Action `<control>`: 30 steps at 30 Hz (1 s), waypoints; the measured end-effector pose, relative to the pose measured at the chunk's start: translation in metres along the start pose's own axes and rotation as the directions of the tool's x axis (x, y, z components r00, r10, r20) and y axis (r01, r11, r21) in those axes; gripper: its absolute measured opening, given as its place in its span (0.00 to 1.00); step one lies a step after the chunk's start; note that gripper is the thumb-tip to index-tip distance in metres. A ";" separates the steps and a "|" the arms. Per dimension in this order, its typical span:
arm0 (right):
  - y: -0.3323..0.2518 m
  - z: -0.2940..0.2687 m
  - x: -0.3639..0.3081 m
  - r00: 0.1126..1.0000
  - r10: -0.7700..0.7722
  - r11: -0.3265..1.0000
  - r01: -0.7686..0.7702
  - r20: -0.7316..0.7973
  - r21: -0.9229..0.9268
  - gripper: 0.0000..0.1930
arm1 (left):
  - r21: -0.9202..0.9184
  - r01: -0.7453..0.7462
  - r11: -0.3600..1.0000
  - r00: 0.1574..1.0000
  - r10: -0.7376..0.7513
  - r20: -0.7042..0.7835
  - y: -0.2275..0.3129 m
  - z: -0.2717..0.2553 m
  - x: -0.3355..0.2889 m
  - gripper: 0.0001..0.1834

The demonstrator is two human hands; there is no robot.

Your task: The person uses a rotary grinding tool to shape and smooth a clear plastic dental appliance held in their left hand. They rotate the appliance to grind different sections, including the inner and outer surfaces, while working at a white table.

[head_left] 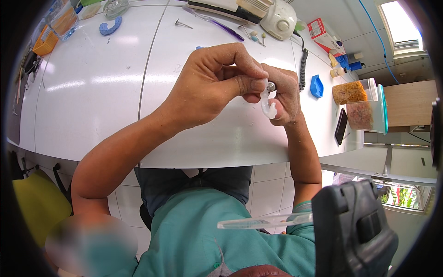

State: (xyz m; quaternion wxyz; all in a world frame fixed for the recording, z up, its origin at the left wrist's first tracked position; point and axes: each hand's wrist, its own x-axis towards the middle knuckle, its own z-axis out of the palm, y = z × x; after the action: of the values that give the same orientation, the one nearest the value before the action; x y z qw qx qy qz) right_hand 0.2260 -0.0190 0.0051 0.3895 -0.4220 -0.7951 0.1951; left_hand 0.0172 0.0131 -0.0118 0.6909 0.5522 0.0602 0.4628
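Above the front part of the white table, my two hands meet close together. My left hand [207, 85] is closed in a pinch, thumb and forefinger gripping the upper end of a curved, whitish translucent dental appliance [266, 105]. Its lower end hooks round beside the thumb of my right hand [288, 90]. The right fingers are curled closed, and a small round metal tool tip [271, 86] shows among them, right against the appliance. The body of that tool is hidden inside the hand. Pale dust coats the skin of both hands, thicker on the right.
A white control unit [279, 19] with a coiled black cord [303, 69] stands at the back. Right are a blue tray [316, 86], a black phone [341, 126] and food tubs [360, 114]. A blue dental mould [110, 26] and an orange basket [45, 40] lie far left.
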 end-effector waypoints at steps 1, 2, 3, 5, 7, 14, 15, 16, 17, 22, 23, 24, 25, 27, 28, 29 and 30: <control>0.000 0.000 0.000 1.000 0.000 1.000 0.000 0.001 0.000 0.47 | -0.005 -0.002 1.000 1.000 0.002 0.002 -0.001 0.000 0.000 0.03; -0.001 0.001 0.001 1.000 -0.001 1.000 0.001 -0.005 0.001 0.47 | -0.009 -0.004 1.000 1.000 0.004 0.004 -0.001 -0.001 0.000 0.03; -0.001 0.001 0.001 1.000 -0.001 1.000 0.001 -0.007 0.001 0.47 | -0.009 -0.004 1.000 1.000 0.004 0.003 -0.001 -0.001 0.000 0.03; -0.002 0.001 0.001 1.000 0.002 1.000 -0.002 -0.008 0.000 0.47 | -0.009 -0.003 1.000 1.000 0.003 0.003 -0.001 -0.001 0.001 0.03; -0.001 0.001 0.001 1.000 -0.003 1.000 0.003 -0.004 -0.004 0.47 | -0.003 -0.005 1.000 1.000 0.005 0.004 0.000 0.000 0.000 0.03; 0.000 0.001 0.000 1.000 0.008 1.000 -0.008 -0.013 0.007 0.46 | -0.001 -0.015 1.000 1.000 0.015 0.018 -0.001 -0.002 0.001 0.03; -0.002 0.001 0.000 1.000 0.012 1.000 -0.012 -0.018 0.010 0.46 | 0.000 -0.016 1.000 1.000 0.016 0.018 -0.001 -0.002 0.001 0.03; -0.003 0.002 0.001 1.000 0.016 1.000 -0.016 -0.023 0.014 0.46 | 0.001 -0.017 1.000 1.000 0.017 0.018 -0.001 -0.002 0.001 0.03; -0.004 0.003 0.001 0.999 0.020 1.000 -0.019 -0.029 0.018 0.46 | 0.003 -0.018 1.000 1.000 0.018 0.018 -0.002 -0.002 0.001 0.03; -0.002 0.000 0.000 0.999 0.032 0.999 -0.032 -0.015 0.011 0.45 | 0.013 -0.030 0.999 0.999 0.030 0.021 0.000 -0.001 0.001 0.03; -0.005 0.000 0.000 0.999 0.047 0.999 -0.047 -0.017 0.016 0.45 | 0.010 -0.030 1.000 0.999 0.030 0.021 0.000 -0.001 0.001 0.03; -0.006 0.001 0.000 0.999 0.049 0.999 -0.049 -0.020 0.019 0.45 | 0.012 -0.030 0.999 0.999 0.030 0.022 0.000 -0.001 0.001 0.03; -0.006 0.001 0.000 0.998 0.051 0.998 -0.051 -0.023 0.021 0.45 | 0.013 -0.031 0.999 0.999 0.031 0.023 -0.001 -0.001 0.001 0.03; -0.004 0.001 0.000 0.999 0.032 0.999 -0.031 -0.027 0.018 0.46 | 0.010 -0.033 0.999 0.999 0.033 0.026 -0.001 -0.002 0.001 0.03; -0.004 0.002 0.000 0.999 0.023 1.000 -0.022 -0.028 0.015 0.46 | 0.006 -0.035 0.999 0.999 0.035 0.028 -0.002 -0.002 0.001 0.03; -0.003 0.001 0.001 1.000 0.014 1.000 -0.014 -0.026 0.008 0.46 | 0.001 -0.036 0.999 0.999 0.036 0.029 -0.002 -0.002 0.001 0.03; -0.003 0.001 0.001 1.000 0.011 1.000 -0.011 -0.023 0.005 0.46 | -0.001 -0.034 0.999 0.999 0.034 0.026 -0.002 -0.002 0.001 0.03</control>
State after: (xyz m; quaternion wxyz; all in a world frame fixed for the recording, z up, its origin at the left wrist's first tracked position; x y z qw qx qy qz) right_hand 0.2235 -0.0199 0.0064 0.3987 -0.4277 -0.7877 0.1942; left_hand 0.0177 0.0154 -0.0137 0.6837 0.5592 0.0418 0.4670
